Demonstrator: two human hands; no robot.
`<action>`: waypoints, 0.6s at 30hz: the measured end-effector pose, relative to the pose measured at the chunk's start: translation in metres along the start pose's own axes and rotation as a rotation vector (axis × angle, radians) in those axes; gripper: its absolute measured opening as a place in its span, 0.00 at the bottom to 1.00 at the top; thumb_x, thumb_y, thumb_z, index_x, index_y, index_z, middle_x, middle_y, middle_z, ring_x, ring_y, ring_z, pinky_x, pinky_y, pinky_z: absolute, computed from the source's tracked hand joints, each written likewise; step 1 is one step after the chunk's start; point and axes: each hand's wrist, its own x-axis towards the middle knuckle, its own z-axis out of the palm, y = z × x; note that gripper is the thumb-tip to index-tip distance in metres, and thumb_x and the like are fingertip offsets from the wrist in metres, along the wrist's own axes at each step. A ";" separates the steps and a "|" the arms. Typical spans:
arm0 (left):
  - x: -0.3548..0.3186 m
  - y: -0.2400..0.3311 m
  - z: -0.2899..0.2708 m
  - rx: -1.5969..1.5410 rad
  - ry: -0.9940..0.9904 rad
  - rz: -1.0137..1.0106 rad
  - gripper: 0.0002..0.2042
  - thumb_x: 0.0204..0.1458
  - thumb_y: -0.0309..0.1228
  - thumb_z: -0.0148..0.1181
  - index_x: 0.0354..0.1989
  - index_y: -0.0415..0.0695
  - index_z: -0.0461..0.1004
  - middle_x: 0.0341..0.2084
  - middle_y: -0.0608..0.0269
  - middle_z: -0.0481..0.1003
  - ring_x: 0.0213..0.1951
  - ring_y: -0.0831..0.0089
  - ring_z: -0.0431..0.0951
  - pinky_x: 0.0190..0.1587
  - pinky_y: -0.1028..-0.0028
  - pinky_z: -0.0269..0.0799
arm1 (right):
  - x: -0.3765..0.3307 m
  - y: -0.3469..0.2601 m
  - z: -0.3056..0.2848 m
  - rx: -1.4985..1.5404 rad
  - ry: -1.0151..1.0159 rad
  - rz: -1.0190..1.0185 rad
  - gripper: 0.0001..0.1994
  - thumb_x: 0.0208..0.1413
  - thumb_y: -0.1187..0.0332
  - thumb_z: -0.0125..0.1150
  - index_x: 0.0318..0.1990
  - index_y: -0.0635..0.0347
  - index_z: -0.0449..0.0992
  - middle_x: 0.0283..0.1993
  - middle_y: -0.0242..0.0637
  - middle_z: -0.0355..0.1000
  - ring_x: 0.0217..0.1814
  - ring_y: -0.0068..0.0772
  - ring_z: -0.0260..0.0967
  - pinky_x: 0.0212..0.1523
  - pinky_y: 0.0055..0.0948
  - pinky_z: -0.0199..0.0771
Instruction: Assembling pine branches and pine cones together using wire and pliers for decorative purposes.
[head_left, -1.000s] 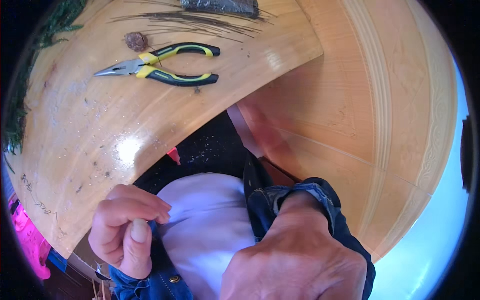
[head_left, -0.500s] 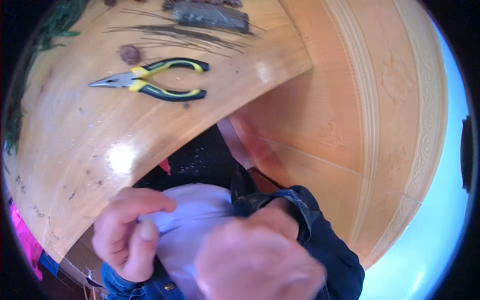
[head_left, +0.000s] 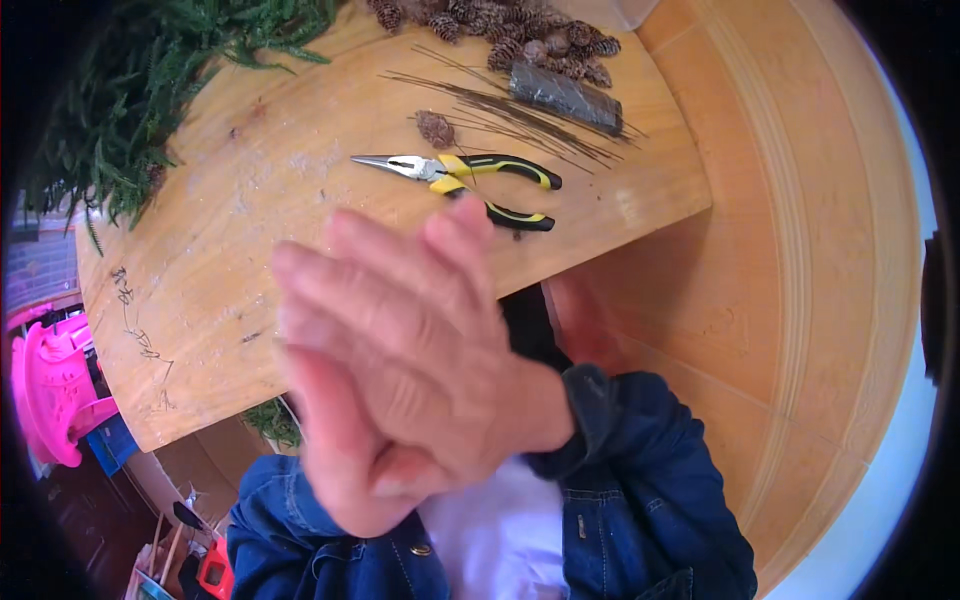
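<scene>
Right hand and left hand pressed palm to palm, fingers straight, holding nothing, raised over the near edge of the wooden surface. Yellow-handled pliers lie flat on the surface just beyond the fingertips, not touched. Loose pine cone beside the pliers.

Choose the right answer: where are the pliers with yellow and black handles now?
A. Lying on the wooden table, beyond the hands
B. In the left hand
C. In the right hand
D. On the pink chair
A: the pliers lie on the wooden table, apart from both hands, which are pressed together nearer the camera.
</scene>
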 end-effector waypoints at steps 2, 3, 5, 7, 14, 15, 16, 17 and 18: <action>0.014 0.017 0.005 0.052 -0.030 -0.004 0.35 0.62 0.55 0.26 0.64 0.35 0.55 0.59 0.46 0.62 0.58 0.61 0.67 0.64 0.66 0.54 | 0.003 -0.006 0.005 -0.013 -0.015 -0.010 0.31 0.47 0.51 0.51 0.54 0.65 0.68 0.61 0.50 0.61 0.66 0.54 0.55 0.64 0.49 0.51; 0.023 0.026 0.007 0.077 -0.046 -0.007 0.35 0.61 0.55 0.26 0.64 0.35 0.55 0.59 0.45 0.62 0.59 0.61 0.66 0.65 0.65 0.54 | 0.003 -0.009 0.005 -0.020 -0.023 -0.015 0.33 0.46 0.50 0.51 0.56 0.66 0.66 0.63 0.50 0.59 0.68 0.54 0.53 0.67 0.49 0.48; 0.037 0.044 0.008 0.135 -0.070 0.007 0.36 0.61 0.56 0.25 0.63 0.35 0.55 0.59 0.44 0.62 0.59 0.60 0.66 0.65 0.64 0.54 | -0.015 -0.006 0.017 0.005 -0.119 -0.080 0.32 0.47 0.52 0.51 0.56 0.66 0.66 0.64 0.49 0.59 0.69 0.51 0.53 0.68 0.47 0.46; 0.045 0.047 0.010 0.167 -0.091 0.015 0.36 0.61 0.56 0.25 0.63 0.35 0.56 0.60 0.44 0.62 0.60 0.59 0.66 0.65 0.64 0.54 | -0.021 0.002 0.018 0.021 -0.214 -0.142 0.30 0.48 0.54 0.52 0.56 0.66 0.66 0.64 0.48 0.59 0.69 0.48 0.53 0.69 0.45 0.44; 0.043 0.033 -0.018 0.180 -0.112 -0.004 0.35 0.61 0.57 0.28 0.54 0.33 0.64 0.49 0.48 0.71 0.53 0.61 0.70 0.58 0.67 0.62 | -0.001 0.010 0.008 -0.468 -0.343 -0.323 0.22 0.46 0.63 0.54 0.49 0.64 0.69 0.52 0.43 0.65 0.56 0.39 0.62 0.53 0.38 0.58; 0.041 0.030 -0.025 0.185 -0.117 0.002 0.35 0.61 0.57 0.28 0.54 0.33 0.64 0.49 0.48 0.71 0.53 0.61 0.70 0.58 0.67 0.62 | 0.002 0.006 0.007 -0.509 -0.347 -0.277 0.20 0.46 0.64 0.55 0.47 0.63 0.70 0.49 0.42 0.67 0.52 0.37 0.65 0.48 0.37 0.61; 0.038 0.026 -0.034 0.142 -0.090 0.040 0.33 0.61 0.57 0.30 0.49 0.36 0.66 0.45 0.51 0.71 0.50 0.63 0.70 0.56 0.68 0.62 | 0.005 0.002 0.006 -0.550 -0.351 -0.230 0.17 0.46 0.65 0.55 0.45 0.63 0.71 0.46 0.41 0.68 0.48 0.36 0.67 0.43 0.36 0.65; 0.034 0.021 -0.043 0.096 -0.063 0.073 0.30 0.61 0.57 0.31 0.45 0.38 0.67 0.42 0.54 0.72 0.47 0.65 0.71 0.55 0.69 0.63 | 0.007 -0.003 0.004 -0.592 -0.357 -0.177 0.15 0.46 0.67 0.55 0.42 0.63 0.72 0.42 0.40 0.70 0.44 0.34 0.69 0.38 0.35 0.68; 0.029 0.019 -0.046 0.049 -0.035 0.105 0.29 0.61 0.57 0.33 0.40 0.41 0.69 0.39 0.57 0.72 0.44 0.66 0.72 0.53 0.70 0.64 | 0.008 -0.006 0.002 -0.633 -0.364 -0.124 0.13 0.46 0.68 0.55 0.40 0.63 0.73 0.39 0.40 0.71 0.40 0.32 0.72 0.33 0.34 0.72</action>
